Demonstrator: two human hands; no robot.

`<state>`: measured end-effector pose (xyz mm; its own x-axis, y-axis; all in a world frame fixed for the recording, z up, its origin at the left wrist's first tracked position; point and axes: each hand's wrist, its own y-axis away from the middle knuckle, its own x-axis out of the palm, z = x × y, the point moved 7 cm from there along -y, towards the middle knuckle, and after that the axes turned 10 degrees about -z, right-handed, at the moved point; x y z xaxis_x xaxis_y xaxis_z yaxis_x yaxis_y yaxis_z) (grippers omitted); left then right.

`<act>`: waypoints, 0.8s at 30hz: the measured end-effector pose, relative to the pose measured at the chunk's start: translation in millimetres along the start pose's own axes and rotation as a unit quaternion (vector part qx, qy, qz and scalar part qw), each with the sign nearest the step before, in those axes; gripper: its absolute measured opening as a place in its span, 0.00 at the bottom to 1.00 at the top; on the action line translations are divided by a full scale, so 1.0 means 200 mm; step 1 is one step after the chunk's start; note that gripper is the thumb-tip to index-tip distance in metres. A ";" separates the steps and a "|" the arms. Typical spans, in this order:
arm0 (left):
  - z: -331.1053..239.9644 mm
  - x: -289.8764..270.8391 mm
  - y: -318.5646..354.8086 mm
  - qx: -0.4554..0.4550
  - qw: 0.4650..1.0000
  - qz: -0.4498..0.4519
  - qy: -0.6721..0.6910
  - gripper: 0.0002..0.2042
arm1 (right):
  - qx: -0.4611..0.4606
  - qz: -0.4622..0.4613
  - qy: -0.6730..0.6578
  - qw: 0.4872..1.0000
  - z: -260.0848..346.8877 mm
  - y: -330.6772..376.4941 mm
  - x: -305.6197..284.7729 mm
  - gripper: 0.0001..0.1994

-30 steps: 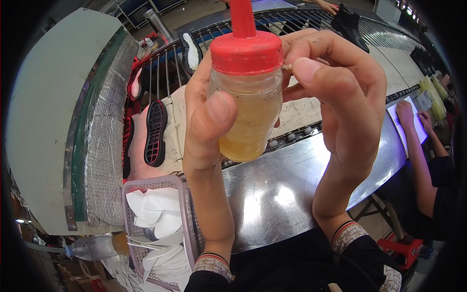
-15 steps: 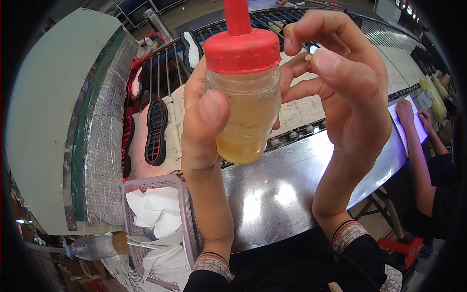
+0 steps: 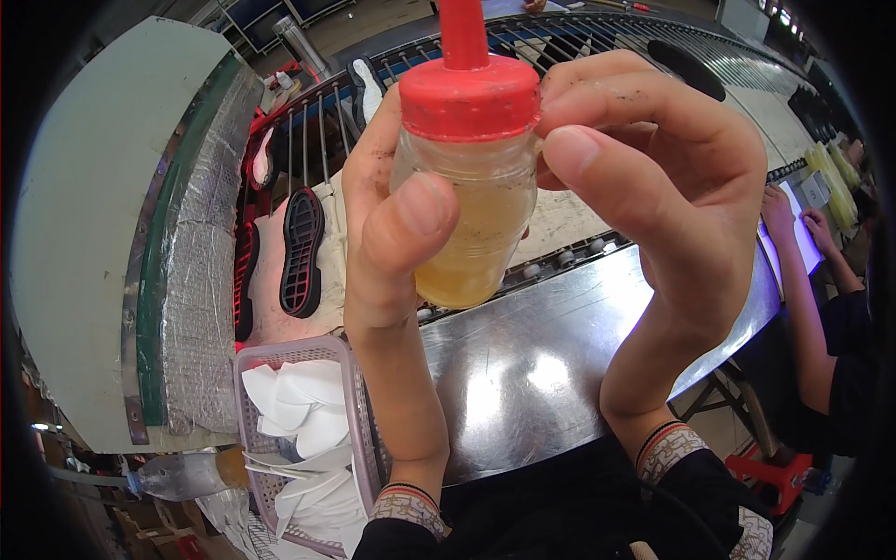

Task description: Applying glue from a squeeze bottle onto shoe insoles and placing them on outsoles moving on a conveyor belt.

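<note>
My left hand [image 3: 392, 224] is wrapped round a clear bottle [image 3: 471, 215] of cloudy yellowish liquid, holding it upright above the metal table. The bottle has a red cap [image 3: 471, 98] with a tall red spout, cut off by the top of the picture. My right hand [image 3: 672, 159] is at the bottle's right side, thumb and forefinger drawn close together against the lower edge of the cap. Whatever lies between those fingertips is too small or hidden to make out. Dark smudges mark the fingers of both hands.
A shiny metal table [image 3: 523, 383] lies below. Left stands a lilac basket [image 3: 359, 420] of white curved pieces [image 3: 303, 401]. Behind it a roller conveyor [image 3: 322, 121] carries a black shoe sole [image 3: 301, 252]. A plastic bottle [image 3: 187, 474] lies lower left; a co-worker's arm [image 3: 803, 289] is at right.
My right hand has closed in on the bottle; its fingertips, earlier apart from it with a small pale bit at the thumb, now meet the cap's edge. The bottle shifted slightly. A dark sole appeared on the conveyor behind.
</note>
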<state>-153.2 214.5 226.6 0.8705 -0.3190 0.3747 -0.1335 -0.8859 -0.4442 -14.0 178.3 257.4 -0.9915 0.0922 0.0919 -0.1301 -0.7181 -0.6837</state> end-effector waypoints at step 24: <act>0.05 -0.02 0.00 0.001 0.998 0.042 0.057 0.41 | 0.049 0.062 -0.016 0.997 -0.07 -0.02 0.00 0.14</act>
<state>-151.7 218.8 217.8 0.7971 -0.4280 0.4260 -0.2021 -0.8539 -0.4797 -13.2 190.4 249.9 -0.9992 -0.0226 0.0341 -0.0033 -0.7869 -0.6171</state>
